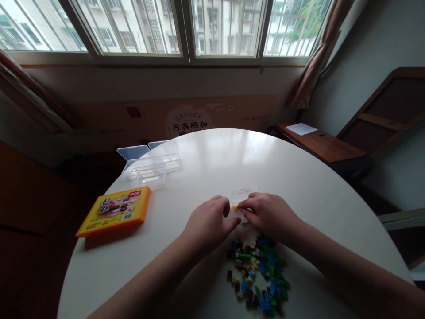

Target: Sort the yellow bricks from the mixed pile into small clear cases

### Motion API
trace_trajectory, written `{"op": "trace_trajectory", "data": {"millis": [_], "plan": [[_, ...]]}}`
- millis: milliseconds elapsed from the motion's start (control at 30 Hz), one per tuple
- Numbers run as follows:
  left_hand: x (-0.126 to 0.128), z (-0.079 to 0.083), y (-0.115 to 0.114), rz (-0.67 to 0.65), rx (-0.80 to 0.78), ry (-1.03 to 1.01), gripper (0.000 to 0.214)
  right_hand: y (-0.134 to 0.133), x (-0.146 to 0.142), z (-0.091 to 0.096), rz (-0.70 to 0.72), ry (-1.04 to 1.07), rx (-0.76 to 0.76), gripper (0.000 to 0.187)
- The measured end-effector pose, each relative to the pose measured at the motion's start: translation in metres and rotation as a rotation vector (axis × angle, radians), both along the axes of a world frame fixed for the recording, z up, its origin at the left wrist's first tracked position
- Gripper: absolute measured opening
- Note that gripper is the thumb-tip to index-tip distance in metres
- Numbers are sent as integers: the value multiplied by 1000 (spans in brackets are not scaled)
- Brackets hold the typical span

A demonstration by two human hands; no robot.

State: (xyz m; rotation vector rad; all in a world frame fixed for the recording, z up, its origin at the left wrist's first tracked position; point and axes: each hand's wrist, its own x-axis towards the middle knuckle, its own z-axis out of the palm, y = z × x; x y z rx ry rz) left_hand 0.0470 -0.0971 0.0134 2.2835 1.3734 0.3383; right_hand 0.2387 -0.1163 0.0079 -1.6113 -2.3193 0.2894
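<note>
The yellow brick (235,207) sits pinched at the tips of the right hand (268,215), its fingers (247,204) closed tight on it. A piece that tiny seems to need a fingertip grip and nothing more. The left hand (207,221) comes in from the other side, fingers curled and thumb stretched toward the brick. I cannot tell whether it touches the brick or only hovers beside it. Both hands meet near the middle of the round white surface (232,159), just over a small clear packet or lid (246,194); which of the two I cannot make out.

A loose pile of blue, green and dark bricks (257,274) lies between the forearms toward the near edge, close at hand, probably for easy picking. The clear plastic boxes (149,165) stand open at the far left edge, and the orange box (114,210) lies flat by the left edge, well apart from the hands. The far half and the right side of the surface are bare, so there is room there to move.
</note>
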Motion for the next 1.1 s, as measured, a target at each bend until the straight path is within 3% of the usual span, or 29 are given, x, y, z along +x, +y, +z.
{"op": "trace_trajectory", "data": {"millis": [700,1100], "plan": [[-1,0,0,-3,17,4,25,-1,1,2,8,12,16,23],[0,0,2,-22,-11,-24,29,-17,15,21,37,104,30,23]]}}
